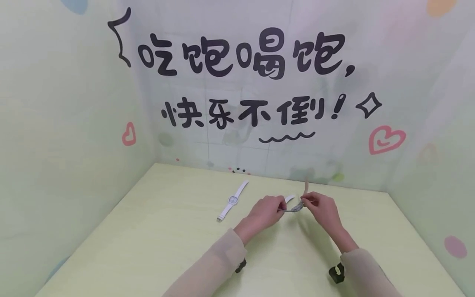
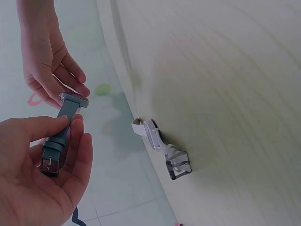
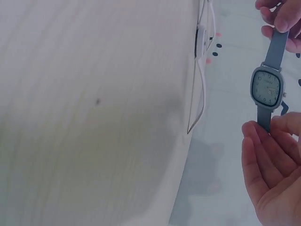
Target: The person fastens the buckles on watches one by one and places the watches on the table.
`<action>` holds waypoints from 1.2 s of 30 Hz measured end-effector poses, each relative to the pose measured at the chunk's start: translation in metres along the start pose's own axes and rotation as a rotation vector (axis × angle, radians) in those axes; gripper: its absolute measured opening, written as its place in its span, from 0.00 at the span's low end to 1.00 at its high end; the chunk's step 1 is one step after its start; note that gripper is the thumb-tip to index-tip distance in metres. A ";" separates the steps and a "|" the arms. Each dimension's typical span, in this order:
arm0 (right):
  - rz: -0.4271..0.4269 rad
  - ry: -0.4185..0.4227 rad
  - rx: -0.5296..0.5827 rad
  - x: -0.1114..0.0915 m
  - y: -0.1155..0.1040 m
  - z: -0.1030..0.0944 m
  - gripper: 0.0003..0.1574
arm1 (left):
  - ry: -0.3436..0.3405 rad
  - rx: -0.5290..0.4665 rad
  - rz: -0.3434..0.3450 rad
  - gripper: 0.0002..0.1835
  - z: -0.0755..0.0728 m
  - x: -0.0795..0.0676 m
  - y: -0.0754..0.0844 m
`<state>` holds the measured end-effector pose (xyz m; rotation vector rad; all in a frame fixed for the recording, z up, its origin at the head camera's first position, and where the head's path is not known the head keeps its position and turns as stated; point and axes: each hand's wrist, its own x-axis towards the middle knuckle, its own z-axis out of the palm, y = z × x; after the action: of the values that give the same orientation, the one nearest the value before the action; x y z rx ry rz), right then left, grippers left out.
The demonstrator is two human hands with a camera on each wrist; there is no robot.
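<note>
A blue-grey wristwatch [image 1: 297, 207] is stretched between my two hands above the table. In the right wrist view its squarish dial [image 3: 267, 88] faces the camera. My left hand [image 1: 266, 211] pinches the strap at the buckle end, and the buckle [image 2: 49, 165] shows in the left wrist view. With thumb and fingers, my right hand [image 1: 323, 207] holds the strap on the other side of the case; its free end [image 1: 306, 186] sticks up beyond the fingers. A white wristwatch [image 1: 232, 201] lies flat on the table to the left of my left hand.
Just behind my left hand, a white strap [image 1: 290, 199] shows, partly hidden by the fingers. The pale yellow table [image 1: 159, 243] ends at a printed fabric wall [image 1: 241, 152] at the back, with more fabric at both sides. A black wrist mount [image 1: 337, 273] hangs under the right sleeve.
</note>
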<state>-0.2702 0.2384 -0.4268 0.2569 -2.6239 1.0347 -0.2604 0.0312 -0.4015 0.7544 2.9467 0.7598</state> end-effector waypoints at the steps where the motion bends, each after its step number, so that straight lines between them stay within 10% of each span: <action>1: 0.017 0.006 0.031 0.000 -0.001 0.001 0.10 | 0.005 -0.003 0.000 0.02 0.000 0.000 -0.001; 21: 0.312 -0.027 0.593 0.005 -0.017 -0.007 0.22 | 0.032 -0.048 0.003 0.04 -0.007 -0.006 -0.001; 36: 0.281 -0.156 0.728 0.000 -0.016 -0.010 0.25 | 0.052 -0.106 -0.028 0.05 -0.010 -0.011 -0.002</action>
<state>-0.2635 0.2337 -0.4096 0.1245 -2.3368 2.1213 -0.2532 0.0203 -0.3952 0.6958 2.9279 0.9385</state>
